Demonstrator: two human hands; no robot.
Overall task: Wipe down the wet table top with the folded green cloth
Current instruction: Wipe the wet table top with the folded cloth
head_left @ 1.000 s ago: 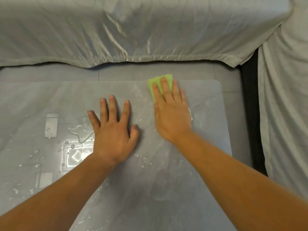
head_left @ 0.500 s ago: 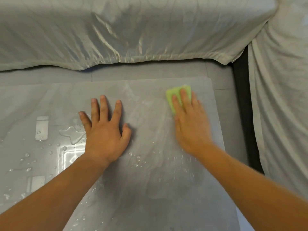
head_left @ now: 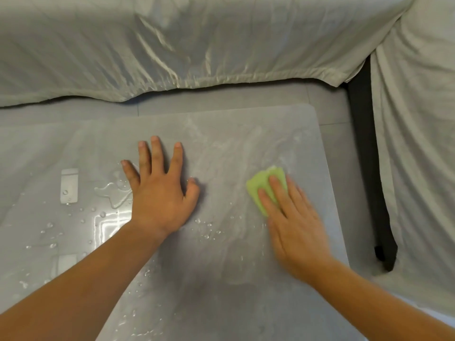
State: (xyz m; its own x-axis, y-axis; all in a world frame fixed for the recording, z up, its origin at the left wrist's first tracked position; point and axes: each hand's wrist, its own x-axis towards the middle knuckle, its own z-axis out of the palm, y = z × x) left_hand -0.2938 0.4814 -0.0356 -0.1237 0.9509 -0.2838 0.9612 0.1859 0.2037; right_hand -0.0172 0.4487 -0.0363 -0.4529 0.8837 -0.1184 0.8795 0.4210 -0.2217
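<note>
- Nearest me, my two bare forearms reach out over the grey surface (head_left: 221, 299), which takes up most of the lower view.
- The surface is wet: loose water drops (head_left: 206, 233) lie between my wrists, and more are scattered down its left side, where ceiling light glares off the sheen.
- My left hand (head_left: 160, 200) lies palm down on the surface, fingers straight and spread, thumb out to the side, holding nothing.
- A small puddle (head_left: 112, 193) sits just left of that hand, touching the little finger's side.
- My right hand (head_left: 295, 225) is blurred; its fingers are straight and close together, pressing flat on the folded green cloth (head_left: 258, 180).
- The cloth lies on the right part of the surface, near the right edge, and shows past my fingertips and to their left.
- Pale streaks mark the surface beyond the cloth, up to the rounded far right corner.
- Beyond the far edge runs a grey tiled floor (head_left: 221, 99).
- Farthest off, a shiny pale sheet (head_left: 172, 45) drapes down to the floor, with a second pale drape (head_left: 418, 143) at the right and a dark gap between them.
</note>
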